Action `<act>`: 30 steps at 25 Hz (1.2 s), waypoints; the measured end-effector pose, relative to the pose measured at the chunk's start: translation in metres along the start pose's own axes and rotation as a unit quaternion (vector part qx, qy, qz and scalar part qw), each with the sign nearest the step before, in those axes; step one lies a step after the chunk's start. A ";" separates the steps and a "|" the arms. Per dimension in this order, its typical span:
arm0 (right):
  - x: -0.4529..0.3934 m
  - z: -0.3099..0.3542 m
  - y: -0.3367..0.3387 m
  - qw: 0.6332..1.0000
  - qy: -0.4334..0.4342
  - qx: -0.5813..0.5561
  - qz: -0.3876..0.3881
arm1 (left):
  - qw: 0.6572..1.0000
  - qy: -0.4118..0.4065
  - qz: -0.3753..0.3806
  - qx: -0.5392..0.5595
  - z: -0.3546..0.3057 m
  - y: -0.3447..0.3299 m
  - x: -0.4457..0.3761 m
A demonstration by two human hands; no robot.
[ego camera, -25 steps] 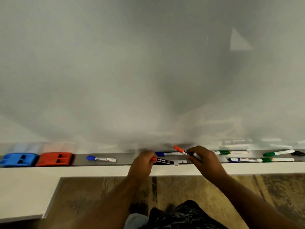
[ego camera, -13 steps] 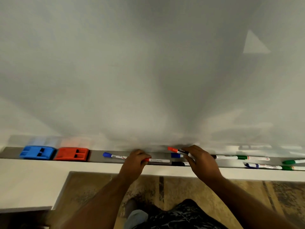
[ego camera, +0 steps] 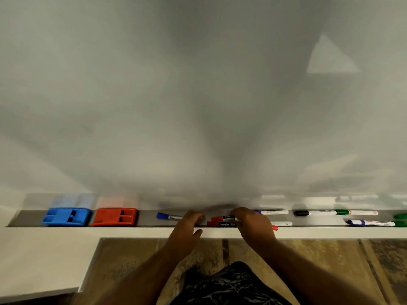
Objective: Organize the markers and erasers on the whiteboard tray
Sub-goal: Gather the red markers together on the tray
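The grey whiteboard tray (ego camera: pixel 147 219) runs across the view. At its left end sit a blue eraser (ego camera: pixel 66 216) and a red eraser (ego camera: pixel 114 216), side by side. Two red camlin markers (ego camera: pixel 220 224) lie parallel between my hands. My left hand (ego camera: pixel 188 227) rests its fingers on the tray, covering the end of a blue-capped marker (ego camera: pixel 167 216), with its thumb on the ledge. My right hand (ego camera: pixel 251 225) curls over the right ends of the red markers and grips a thin red-tipped marker (ego camera: pixel 274 227) that pokes out to the right.
Right of my hands lie a blue marker (ego camera: pixel 272 212), a white one (ego camera: pixel 283 223), a black marker (ego camera: pixel 308 213), a green marker (ego camera: pixel 356 213), a blue marker (ego camera: pixel 370 223) and green caps (ego camera: pixel 400 215) at the edge. A white ledge (ego camera: pixel 132 232) fronts the tray.
My left hand has laid its red camlin marker in the tray beside another and let go. My right hand came down to the tray; its thin marker's red tip now points right.
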State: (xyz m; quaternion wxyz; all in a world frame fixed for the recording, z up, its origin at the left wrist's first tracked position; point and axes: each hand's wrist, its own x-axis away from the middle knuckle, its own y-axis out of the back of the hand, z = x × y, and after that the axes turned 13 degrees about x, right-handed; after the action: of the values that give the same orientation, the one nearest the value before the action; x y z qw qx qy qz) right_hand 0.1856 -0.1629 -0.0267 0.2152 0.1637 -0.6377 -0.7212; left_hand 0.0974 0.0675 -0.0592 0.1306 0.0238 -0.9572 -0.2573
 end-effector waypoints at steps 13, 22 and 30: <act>0.008 0.022 0.019 0.723 -0.364 -0.578 -0.103 | 0.998 -0.022 0.057 -0.025 0.012 0.010 -0.001; -0.004 0.025 -0.025 0.729 -0.444 -0.521 -0.022 | 0.996 -0.039 0.078 -0.002 0.014 0.018 -0.002; 0.000 0.013 -0.016 0.922 -0.329 -0.201 -0.032 | 0.997 -0.023 0.070 0.008 0.013 0.017 -0.002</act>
State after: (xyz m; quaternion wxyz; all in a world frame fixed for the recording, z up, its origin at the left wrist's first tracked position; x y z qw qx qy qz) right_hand 0.1775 -0.1508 -0.0405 -0.0014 -0.1093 -0.5085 -0.8541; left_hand 0.0967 0.0890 -0.0616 0.1263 -0.0481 -0.9612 -0.2404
